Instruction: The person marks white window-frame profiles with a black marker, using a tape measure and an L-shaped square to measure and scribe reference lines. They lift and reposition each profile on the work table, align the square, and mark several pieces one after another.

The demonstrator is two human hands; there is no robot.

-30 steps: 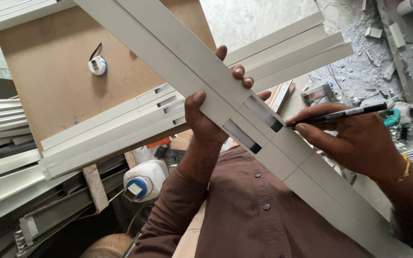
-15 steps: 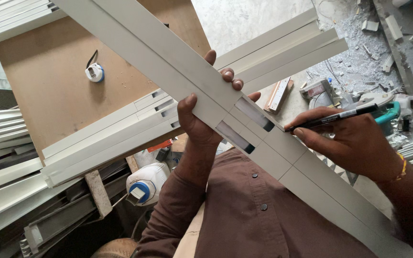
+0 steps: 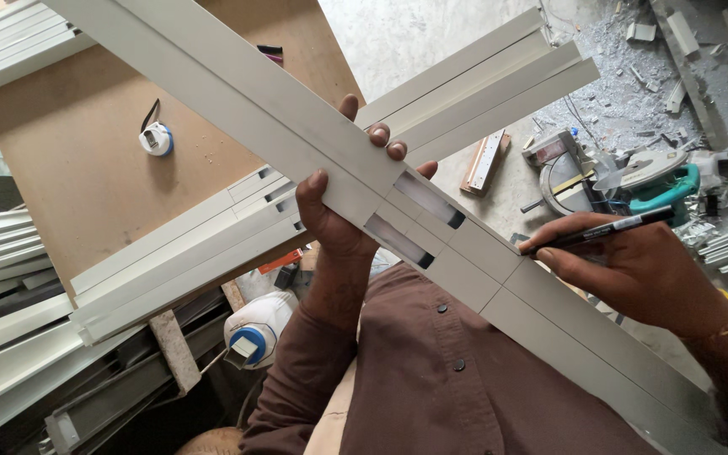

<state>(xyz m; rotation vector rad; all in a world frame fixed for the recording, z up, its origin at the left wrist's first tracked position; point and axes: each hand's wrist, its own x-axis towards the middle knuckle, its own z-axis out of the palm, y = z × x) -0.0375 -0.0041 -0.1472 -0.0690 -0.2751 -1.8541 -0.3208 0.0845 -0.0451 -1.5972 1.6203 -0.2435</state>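
left hand (image 3: 339, 215) fingers gripping white profile (image 3: 297, 126) across its edges, right hand (image 3: 634, 270) fingers pinching black marker (image 3: 608, 229) at its far edge

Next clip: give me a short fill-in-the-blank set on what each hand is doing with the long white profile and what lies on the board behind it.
1. The left hand grips the long white profile from below, beside two rectangular ____ cut into it.
2. The right hand holds a black ____ with its tip at the profile's edge.
3. On the brown board lies a small blue and white ____ measure.

Missing words: slots; marker; tape
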